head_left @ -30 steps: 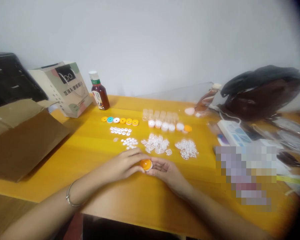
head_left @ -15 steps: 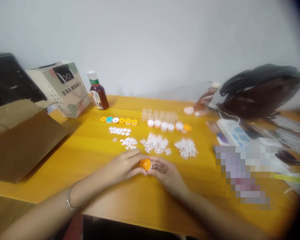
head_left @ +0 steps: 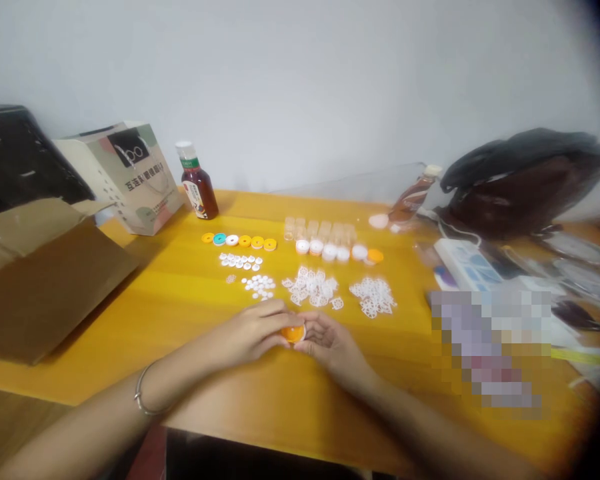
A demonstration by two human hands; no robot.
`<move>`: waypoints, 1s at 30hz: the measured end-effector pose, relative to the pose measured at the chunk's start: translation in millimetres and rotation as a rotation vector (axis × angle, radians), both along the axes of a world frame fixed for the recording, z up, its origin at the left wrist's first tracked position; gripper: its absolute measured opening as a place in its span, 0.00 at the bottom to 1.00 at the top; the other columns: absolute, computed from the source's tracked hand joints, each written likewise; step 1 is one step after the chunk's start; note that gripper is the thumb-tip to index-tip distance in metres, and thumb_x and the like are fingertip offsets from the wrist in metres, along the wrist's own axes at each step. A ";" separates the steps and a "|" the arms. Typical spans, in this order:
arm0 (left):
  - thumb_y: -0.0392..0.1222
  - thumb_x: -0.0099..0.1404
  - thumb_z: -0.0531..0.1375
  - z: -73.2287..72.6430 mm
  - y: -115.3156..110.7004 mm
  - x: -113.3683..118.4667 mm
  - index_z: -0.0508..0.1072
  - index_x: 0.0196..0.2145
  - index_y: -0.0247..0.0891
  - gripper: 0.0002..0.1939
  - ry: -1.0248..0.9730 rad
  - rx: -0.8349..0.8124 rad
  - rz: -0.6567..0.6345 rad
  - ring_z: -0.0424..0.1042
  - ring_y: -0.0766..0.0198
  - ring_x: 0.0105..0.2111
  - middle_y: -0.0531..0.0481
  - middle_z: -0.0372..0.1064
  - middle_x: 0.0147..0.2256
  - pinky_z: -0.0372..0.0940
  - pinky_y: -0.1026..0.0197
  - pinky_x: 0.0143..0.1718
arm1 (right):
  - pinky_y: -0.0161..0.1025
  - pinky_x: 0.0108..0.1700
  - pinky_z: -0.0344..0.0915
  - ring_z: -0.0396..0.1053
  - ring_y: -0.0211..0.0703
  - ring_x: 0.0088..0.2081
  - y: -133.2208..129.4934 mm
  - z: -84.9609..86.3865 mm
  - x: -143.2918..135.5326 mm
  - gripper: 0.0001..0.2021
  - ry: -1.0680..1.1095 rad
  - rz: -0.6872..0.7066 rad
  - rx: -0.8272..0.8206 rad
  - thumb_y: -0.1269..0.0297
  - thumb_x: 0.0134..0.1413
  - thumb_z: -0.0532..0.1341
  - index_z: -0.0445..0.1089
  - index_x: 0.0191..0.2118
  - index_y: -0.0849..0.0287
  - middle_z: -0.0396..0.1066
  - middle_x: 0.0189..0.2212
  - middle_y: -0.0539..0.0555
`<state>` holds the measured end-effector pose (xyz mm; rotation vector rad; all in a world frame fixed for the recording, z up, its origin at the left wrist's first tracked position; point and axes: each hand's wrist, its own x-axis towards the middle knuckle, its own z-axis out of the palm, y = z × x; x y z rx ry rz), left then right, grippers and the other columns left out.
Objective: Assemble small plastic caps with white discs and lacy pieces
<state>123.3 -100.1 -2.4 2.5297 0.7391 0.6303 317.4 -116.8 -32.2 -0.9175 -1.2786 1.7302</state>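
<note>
Head view: one orange cap point(head_left: 295, 334), pale at its right edge, held between both hands near the front of the table point(head_left: 260, 407); whether it touches the wood cannot be told. Left hand point(head_left: 258, 329), bracelet point(head_left: 139, 392) at the wrist: thumb and fingers closed on the cap's left side. Right hand point(head_left: 333, 343): thumb and fingertips gripping its right side. Beyond the hands, small white discs point(head_left: 261, 286), loosely scattered; two heaps of white lattice pieces, the left one point(head_left: 314, 288) larger than the right one point(head_left: 373, 296). Further back, white studs point(head_left: 241, 265) in two rows; six rings point(head_left: 232, 244) in a line, four orange, one teal, one white; a row of white caps point(head_left: 329, 253) with an orange one at its right end; clear cups point(head_left: 325, 231) directly behind. Far left, one carton point(head_left: 55, 280), one paper bag point(head_left: 147, 180), one upright bottle point(head_left: 205, 197) beside it
</note>
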 end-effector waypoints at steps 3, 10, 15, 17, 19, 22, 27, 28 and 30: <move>0.38 0.65 0.51 -0.9 1.1 -0.3 0.64 0.50 0.37 0.15 0.000 0.003 0.004 0.65 0.64 0.37 0.44 0.64 0.38 0.64 0.60 0.39 | 0.37 0.43 0.63 0.68 0.35 0.32 2.3 -1.2 0.0 0.15 -0.001 0.013 -0.012 0.66 0.40 0.67 0.65 0.36 0.57 0.69 0.28 0.47; 0.40 0.64 0.53 -1.3 0.5 0.8 0.63 0.51 0.38 0.17 -0.012 0.016 0.074 0.65 0.62 0.37 0.44 0.63 0.37 0.64 0.59 0.39 | 0.39 0.44 0.64 0.69 0.36 0.34 3.2 0.2 3.0 0.15 -0.006 0.002 0.008 0.66 0.42 0.66 0.66 0.38 0.56 0.70 0.30 0.48; 0.36 0.64 0.52 3.5 0.7 -0.7 0.62 0.52 0.40 0.18 -0.018 -0.037 0.008 0.64 0.62 0.41 0.43 0.63 0.41 0.63 0.58 0.42 | 0.38 0.43 0.64 0.68 0.36 0.33 5.1 -0.1 4.6 0.14 -0.018 0.062 0.010 0.66 0.42 0.65 0.67 0.39 0.56 0.71 0.30 0.48; 0.35 0.64 0.52 5.8 0.9 -1.3 0.62 0.52 0.41 0.18 -0.010 -0.052 -0.003 0.64 0.63 0.40 0.44 0.63 0.41 0.64 0.59 0.42 | 0.38 0.42 0.64 0.68 0.36 0.33 5.8 -0.6 4.7 0.14 -0.026 0.075 0.014 0.66 0.42 0.65 0.68 0.39 0.56 0.71 0.30 0.48; 0.35 0.64 0.52 6.8 0.7 -1.5 0.62 0.52 0.41 0.18 -0.012 -0.051 -0.009 0.65 0.63 0.39 0.44 0.63 0.41 0.64 0.59 0.41 | 0.38 0.41 0.64 0.68 0.36 0.33 5.7 -1.2 4.6 0.14 -0.021 0.075 0.018 0.66 0.42 0.65 0.68 0.39 0.57 0.71 0.29 0.48; 0.36 0.64 0.52 4.8 -0.1 -1.4 0.62 0.52 0.40 0.18 -0.002 -0.029 0.000 0.65 0.64 0.37 0.44 0.64 0.38 0.64 0.60 0.39 | 0.37 0.41 0.65 0.68 0.36 0.33 4.2 -2.2 4.1 0.14 -0.020 0.069 0.012 0.66 0.42 0.66 0.68 0.38 0.57 0.71 0.29 0.49; 0.41 0.64 0.52 -1.2 -1.5 -0.7 0.63 0.51 0.38 0.17 0.054 0.017 0.046 0.65 0.64 0.34 0.45 0.64 0.36 0.65 0.61 0.36 | 0.36 0.40 0.65 0.68 0.36 0.32 1.8 -4.3 2.8 0.14 -0.016 0.048 -0.006 0.67 0.41 0.66 0.68 0.38 0.57 0.71 0.29 0.49; 0.41 0.65 0.52 -1.3 -1.6 -0.6 0.63 0.51 0.38 0.17 0.049 0.022 0.037 0.65 0.64 0.34 0.45 0.64 0.36 0.65 0.61 0.36 | 0.36 0.40 0.65 0.68 0.36 0.32 1.6 -4.5 2.6 0.14 -0.016 0.048 -0.006 0.67 0.41 0.66 0.68 0.38 0.57 0.71 0.29 0.49; 0.40 0.65 0.51 -0.2 -1.7 -0.2 0.63 0.51 0.37 0.17 0.030 0.026 0.009 0.66 0.65 0.34 0.45 0.64 0.36 0.65 0.62 0.36 | 0.36 0.40 0.65 0.68 0.36 0.32 1.4 -4.7 2.4 0.14 -0.020 0.049 -0.002 0.67 0.41 0.66 0.69 0.38 0.57 0.71 0.29 0.49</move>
